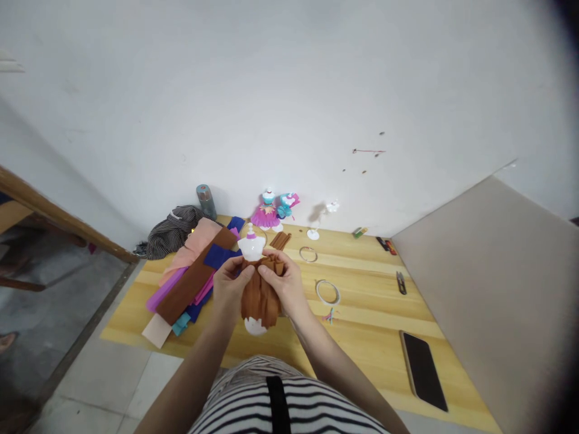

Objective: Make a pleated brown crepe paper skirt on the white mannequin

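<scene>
White miniature dress form [251, 248], purple at the neck, held near the front of a wooden surface [371, 343] and serving here as the landmark. Brown crepe paper [261, 295] hangs in pleats below its bodice, its pale base showing beneath the hem; whether that base touches the surface cannot be told from where I stand. Both hands are partly closed, thumbs toward each other: the left hand [230, 282] pinches the paper at the waist on the form's left, the right hand [284, 280] its gathered upper edge on the right. Left of the form lies an overlapping pile of coloured crepe sheets [186, 282], with a striped cloth [174, 232] and a flask [207, 202] beyond. Behind it stand two decorated dress forms [266, 215]; just behind to its right, folded brown strips [281, 241]. Farther right are thread snips [401, 283] and a dark-screened phone [424, 371].
</scene>
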`<state>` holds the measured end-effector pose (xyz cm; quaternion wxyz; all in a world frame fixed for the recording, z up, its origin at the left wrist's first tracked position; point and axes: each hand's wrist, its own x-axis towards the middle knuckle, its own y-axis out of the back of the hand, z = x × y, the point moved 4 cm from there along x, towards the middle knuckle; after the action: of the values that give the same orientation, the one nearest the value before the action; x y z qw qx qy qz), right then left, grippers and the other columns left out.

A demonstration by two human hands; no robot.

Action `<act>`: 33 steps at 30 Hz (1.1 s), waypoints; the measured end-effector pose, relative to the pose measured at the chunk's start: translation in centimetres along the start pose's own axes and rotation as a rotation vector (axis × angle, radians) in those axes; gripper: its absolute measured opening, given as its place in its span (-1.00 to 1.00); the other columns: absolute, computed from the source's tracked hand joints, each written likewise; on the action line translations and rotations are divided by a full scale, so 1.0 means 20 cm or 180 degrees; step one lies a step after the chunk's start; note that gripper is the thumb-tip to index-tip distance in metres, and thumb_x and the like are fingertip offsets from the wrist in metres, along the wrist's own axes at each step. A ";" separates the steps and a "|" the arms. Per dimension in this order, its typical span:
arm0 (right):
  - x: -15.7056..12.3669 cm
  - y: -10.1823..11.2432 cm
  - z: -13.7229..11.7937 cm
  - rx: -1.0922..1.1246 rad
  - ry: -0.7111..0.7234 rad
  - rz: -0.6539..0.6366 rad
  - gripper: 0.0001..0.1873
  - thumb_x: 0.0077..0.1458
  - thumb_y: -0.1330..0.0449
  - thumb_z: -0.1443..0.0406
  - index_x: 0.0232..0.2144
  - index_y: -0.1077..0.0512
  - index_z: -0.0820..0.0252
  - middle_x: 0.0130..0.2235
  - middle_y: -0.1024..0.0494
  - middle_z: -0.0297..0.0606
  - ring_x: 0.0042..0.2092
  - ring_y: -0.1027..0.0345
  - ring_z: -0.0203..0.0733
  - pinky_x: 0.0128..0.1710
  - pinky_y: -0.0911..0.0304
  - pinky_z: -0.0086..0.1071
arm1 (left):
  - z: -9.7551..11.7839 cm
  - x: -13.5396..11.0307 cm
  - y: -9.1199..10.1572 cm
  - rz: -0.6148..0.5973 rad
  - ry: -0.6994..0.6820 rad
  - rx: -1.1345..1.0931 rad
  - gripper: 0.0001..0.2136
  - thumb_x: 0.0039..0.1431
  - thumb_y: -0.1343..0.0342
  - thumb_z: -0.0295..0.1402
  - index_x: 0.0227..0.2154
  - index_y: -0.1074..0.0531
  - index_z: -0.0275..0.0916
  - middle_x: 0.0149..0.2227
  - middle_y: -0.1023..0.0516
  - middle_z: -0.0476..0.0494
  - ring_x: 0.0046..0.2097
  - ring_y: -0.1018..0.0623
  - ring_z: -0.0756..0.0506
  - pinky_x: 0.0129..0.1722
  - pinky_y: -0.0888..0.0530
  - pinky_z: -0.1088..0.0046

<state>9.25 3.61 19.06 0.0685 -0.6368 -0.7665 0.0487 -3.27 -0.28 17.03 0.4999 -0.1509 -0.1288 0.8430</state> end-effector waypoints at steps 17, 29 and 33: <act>-0.01 0.01 -0.02 -0.0273 0.0047 0.0233 -0.86 -0.12 -0.22 0.24 -0.55 -0.36 0.18 -0.58 -0.31 -0.42 -0.51 -0.11 -0.34 -0.50 -0.08 -0.44 | 0.02 -0.01 -0.01 -0.0055 0.0046 -0.0023 -0.76 -0.21 -0.36 -0.34 -0.39 -0.55 -0.27 -0.40 -0.60 -0.05 -0.37 -0.51 0.00 -0.28 -0.41 0.48; -0.02 0.00 -0.03 -0.0491 0.0230 0.0355 -0.90 -0.12 -0.18 0.28 -0.57 -0.33 0.17 -0.59 -0.26 -0.46 -0.53 -0.07 -0.35 -0.51 -0.05 -0.45 | 0.03 -0.02 -0.02 -0.0111 -0.0050 0.0094 -0.79 -0.19 -0.34 -0.39 -0.41 -0.55 -0.27 -0.41 -0.60 -0.04 -0.37 -0.51 0.00 -0.29 -0.41 0.49; -0.02 0.00 -0.03 -0.0499 0.0241 0.0409 -0.89 -0.12 -0.18 0.28 -0.58 -0.31 0.17 -0.60 -0.25 -0.46 -0.53 -0.06 -0.35 -0.51 -0.04 -0.45 | 0.04 -0.03 -0.04 -0.0118 -0.0058 0.0050 -0.80 -0.21 -0.35 -0.39 -0.43 -0.55 -0.26 -0.43 -0.60 -0.03 -0.38 -0.51 0.00 -0.31 -0.41 0.49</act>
<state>9.38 3.15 19.72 0.0441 -0.6894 -0.7224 -0.0313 -2.76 -0.46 18.19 0.5155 -0.1369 -0.1295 0.8359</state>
